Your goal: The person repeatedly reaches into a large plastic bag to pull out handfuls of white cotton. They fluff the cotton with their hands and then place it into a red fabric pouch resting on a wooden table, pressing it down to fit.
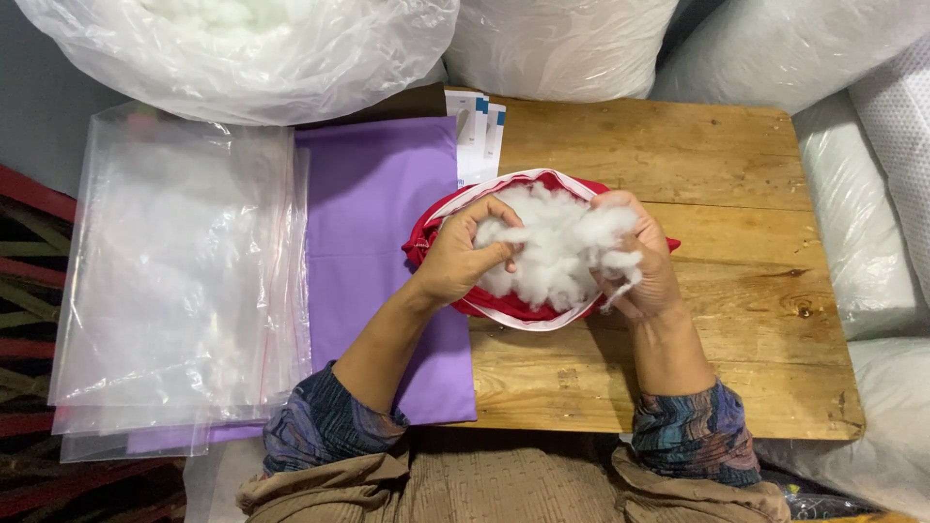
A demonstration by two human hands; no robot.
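My left hand (463, 254) is curled closed on a clump of white stuffing (554, 254); my right hand (641, 261) grips another tuft of it at the 3 o'clock side. Stuffing sits in the open mouth of a red cover (513, 306) with white zipper edge, middle of the wooden counter (697, 165). Purple fabric (387, 203) lies at 9 o'clock of the cover, touching it, clear plastic bags (174, 281) stacked further out. 1 big bag of filling (242, 48) at 11 o'clock.
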